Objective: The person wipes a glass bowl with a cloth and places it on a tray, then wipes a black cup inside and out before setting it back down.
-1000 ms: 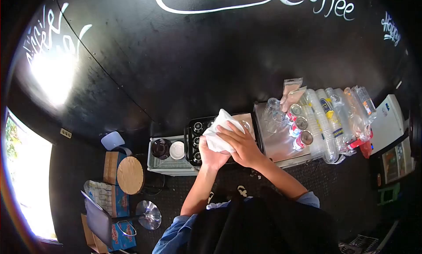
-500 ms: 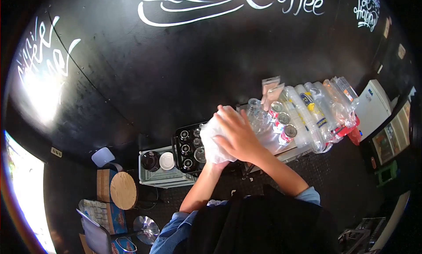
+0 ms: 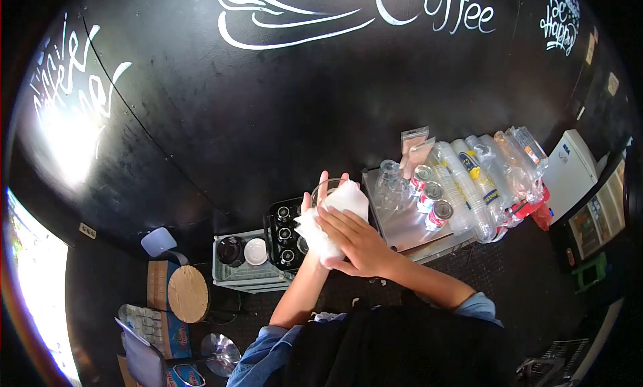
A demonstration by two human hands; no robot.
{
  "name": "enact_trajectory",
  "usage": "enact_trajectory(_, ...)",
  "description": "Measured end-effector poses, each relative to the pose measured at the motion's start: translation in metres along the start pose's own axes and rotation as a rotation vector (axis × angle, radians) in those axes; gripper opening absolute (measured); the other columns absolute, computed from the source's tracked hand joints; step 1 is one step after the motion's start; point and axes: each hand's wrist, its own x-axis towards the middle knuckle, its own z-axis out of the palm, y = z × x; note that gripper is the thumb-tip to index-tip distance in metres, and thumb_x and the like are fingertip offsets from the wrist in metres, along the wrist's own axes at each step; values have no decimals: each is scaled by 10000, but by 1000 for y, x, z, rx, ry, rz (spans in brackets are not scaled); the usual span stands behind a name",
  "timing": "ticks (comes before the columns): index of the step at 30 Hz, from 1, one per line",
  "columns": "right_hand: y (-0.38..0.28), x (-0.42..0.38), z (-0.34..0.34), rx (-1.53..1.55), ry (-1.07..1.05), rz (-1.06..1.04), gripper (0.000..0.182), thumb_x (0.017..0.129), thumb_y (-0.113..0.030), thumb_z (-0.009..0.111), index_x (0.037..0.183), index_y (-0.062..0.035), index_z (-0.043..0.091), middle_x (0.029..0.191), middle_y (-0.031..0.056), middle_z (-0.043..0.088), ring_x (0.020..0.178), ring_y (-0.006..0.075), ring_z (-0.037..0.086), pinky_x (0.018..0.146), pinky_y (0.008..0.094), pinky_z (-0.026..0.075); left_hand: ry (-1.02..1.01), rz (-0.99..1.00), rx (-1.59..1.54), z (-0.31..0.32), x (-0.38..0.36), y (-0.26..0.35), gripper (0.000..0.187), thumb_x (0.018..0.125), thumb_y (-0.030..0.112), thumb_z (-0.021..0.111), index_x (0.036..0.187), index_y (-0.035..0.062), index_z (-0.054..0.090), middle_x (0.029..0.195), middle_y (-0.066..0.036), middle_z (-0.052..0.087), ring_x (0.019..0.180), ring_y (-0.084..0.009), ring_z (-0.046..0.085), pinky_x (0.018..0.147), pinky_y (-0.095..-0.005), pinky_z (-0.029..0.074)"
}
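Note:
A clear round glass item (image 3: 327, 188) rests against my left hand (image 3: 319, 198), whose fingers point up behind it, spread apart. White crumpled tissue or cloth (image 3: 348, 201) lies over the glass and that palm. My right hand (image 3: 355, 239) presses flat on the white material from the right, its fingers stretched out. Below and to the left of the hands, a black tray (image 3: 273, 236) holds several upside-down glasses (image 3: 284, 235). Part of the glass is hidden by the white material.
A steel counter (image 3: 402, 233) carries clear glasses (image 3: 390, 182), cans (image 3: 439, 213), brown packets (image 3: 416, 152) and stacked plastic cups (image 3: 462, 186). A shelf (image 3: 244, 274) holds a white bowl (image 3: 255, 251) and a black one (image 3: 230, 250). A round stool (image 3: 188, 294) stands lower left.
My right hand has slid down and flattened on the white material. The glass rim and my left fingers now show above it. The view has shifted slightly.

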Motion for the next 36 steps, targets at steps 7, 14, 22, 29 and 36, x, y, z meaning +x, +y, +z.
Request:
enact_trajectory(7, 12, 12, 2, -63, 38, 142, 727, 868, -522, 364, 1315, 48, 295, 1383, 209, 272, 1309, 327, 218, 1057, 475, 123, -59, 793, 3280, 13, -2, 15, 584, 905, 489, 266, 1383, 159, 216, 1359, -107, 334, 1241, -292, 336, 1033, -427, 269)
enact_trajectory(14, 24, 2, -1, -258, -63, 119, 677, 870, -487, 383, 1319, 13, 304, 1395, 182, 267, 1318, 291, 216, 1042, 539, 89, -51, 727, 2943, -14, 4, -22, 531, 913, 438, 248, 1351, 142, 290, 1343, -135, 354, 1242, -287, 339, 1030, -441, 278)
enact_trajectory(22, 13, 4, 5, 17, -36, -52, 637, 865, -437, 443, 1311, 4, 330, 1374, 173, 306, 1304, 317, 230, 1050, 502, 132, -108, 490, 2910, 0, 4, -27, 545, 911, 438, 283, 1359, 127, 272, 1344, -164, 344, 1220, -317, 360, 1021, -430, 293)
enact_trajectory(29, 13, 17, 4, -23, 74, 61, 642, 822, -401, 500, 1281, 24, 354, 1351, 217, 308, 1296, 329, 250, 1047, 505, 125, -101, 737, 3119, -5, 0, -6, 550, 914, 427, 254, 1356, 101, 275, 1349, -115, 357, 1224, -264, 368, 1020, -384, 303)
enact_trajectory(36, 19, 11, 8, 25, 110, 110, 661, 800, -357, 546, 1304, 6, 318, 1368, 172, 290, 1290, 316, 254, 1036, 518, 159, -50, 633, 3106, -9, -1, -18, 543, 912, 431, 293, 1366, 136, 258, 1330, -137, 366, 1198, -283, 389, 1005, -408, 327)
